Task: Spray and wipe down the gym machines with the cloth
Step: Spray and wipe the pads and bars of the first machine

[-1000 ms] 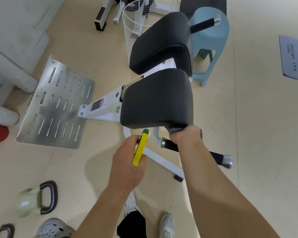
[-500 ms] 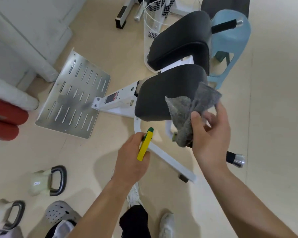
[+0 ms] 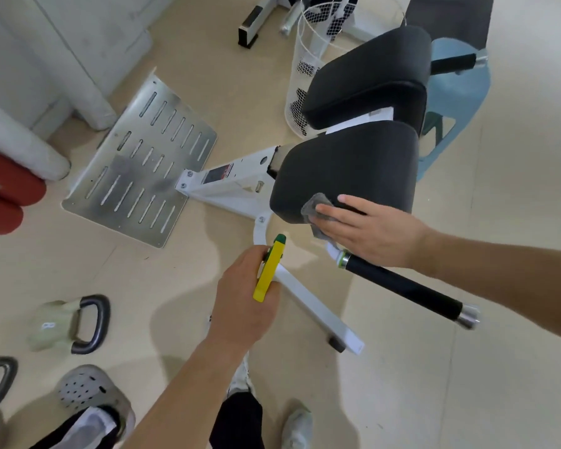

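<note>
Left hand point(image 3: 243, 299) grips spray bottle point(image 3: 269, 270), nozzle pointing toward pad point(image 3: 347, 166).

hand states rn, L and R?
Left hand: closed around the yellow spray bottle.
Right hand: open, flat fingers pressing the grey cloth against the black pad.

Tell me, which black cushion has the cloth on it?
The nearer, lower black cushion: the right hand presses the grey cloth against its front edge. The farther cushion, by the blue stool, has no hand on it.
</note>
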### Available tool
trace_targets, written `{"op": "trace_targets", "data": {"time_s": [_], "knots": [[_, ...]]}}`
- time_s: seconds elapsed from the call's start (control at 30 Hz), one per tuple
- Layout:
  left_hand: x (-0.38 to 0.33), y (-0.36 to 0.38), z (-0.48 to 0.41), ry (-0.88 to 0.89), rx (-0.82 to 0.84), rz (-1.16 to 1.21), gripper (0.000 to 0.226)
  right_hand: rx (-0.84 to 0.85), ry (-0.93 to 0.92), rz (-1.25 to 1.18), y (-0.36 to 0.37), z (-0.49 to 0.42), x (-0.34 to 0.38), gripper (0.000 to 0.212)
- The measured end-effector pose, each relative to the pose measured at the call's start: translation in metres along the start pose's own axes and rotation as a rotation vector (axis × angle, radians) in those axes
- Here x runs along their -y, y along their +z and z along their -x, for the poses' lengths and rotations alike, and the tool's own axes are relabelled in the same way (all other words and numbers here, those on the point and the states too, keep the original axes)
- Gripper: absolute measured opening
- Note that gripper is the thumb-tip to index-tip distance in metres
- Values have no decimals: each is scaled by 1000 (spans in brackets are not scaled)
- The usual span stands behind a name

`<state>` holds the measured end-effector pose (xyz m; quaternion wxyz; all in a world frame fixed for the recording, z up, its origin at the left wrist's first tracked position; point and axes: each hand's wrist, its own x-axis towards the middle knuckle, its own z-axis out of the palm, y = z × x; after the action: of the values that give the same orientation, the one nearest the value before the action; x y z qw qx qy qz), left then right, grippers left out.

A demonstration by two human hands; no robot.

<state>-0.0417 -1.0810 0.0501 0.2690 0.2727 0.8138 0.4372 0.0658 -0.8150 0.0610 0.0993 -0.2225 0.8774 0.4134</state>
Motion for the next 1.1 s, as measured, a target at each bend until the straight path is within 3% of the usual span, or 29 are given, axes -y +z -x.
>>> {"op": "trace_targets", "data": {"time_s": [0.2,0.3,0.47,0.57,0.73,0.83,0.97,1.1], "knots": [[14,-22,-11,-22,-48,30,36,79,125,-70,-22,-116,5,54],[18,-29,-18,-10,-51,10,37,229,132,-79,-27,-148,15,58],[20,-28,-27,7,-54,19,33,155,132,-44,-29,-62,7,55],[19,-23,-26,-10,-38,39,37,173,37,-69,-25,4,-8,55],[23,-21,-28,-19,-23,71,38,239,-18,-146,-27,-39,-12,56],[33,-24,-33,-22,-32,61,38,275,74,-257,-28,-107,-6,56],[47,-32,-45,-66,-14,49,38,451,166,-472,-36,-161,-16,49],[55,-42,-67,-99,87,67,39,359,449,-742,-10,-156,-63,43]]}}
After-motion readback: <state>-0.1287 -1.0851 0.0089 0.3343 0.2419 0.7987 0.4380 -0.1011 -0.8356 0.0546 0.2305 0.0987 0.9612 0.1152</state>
